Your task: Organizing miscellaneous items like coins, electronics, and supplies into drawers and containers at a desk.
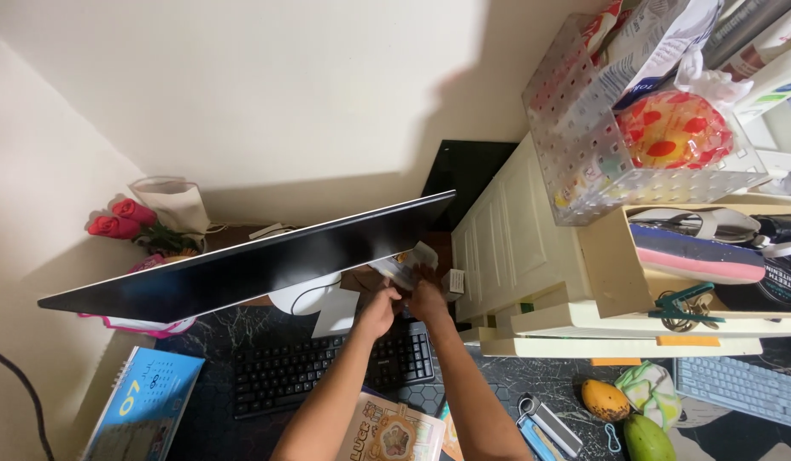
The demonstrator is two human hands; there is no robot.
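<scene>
Two hands, left [378,312] and right [427,299], fingers pinching one small packet [406,265] beneath monitor [242,265]; probably light, crinkly; grip edges.

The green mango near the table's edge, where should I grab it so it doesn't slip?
Probably best to take the green mango around its fat middle, coming down from above. It lies on its side on the dark desk, with the yellow mango close on its left, so fingers fit best over the top and right side.
</scene>
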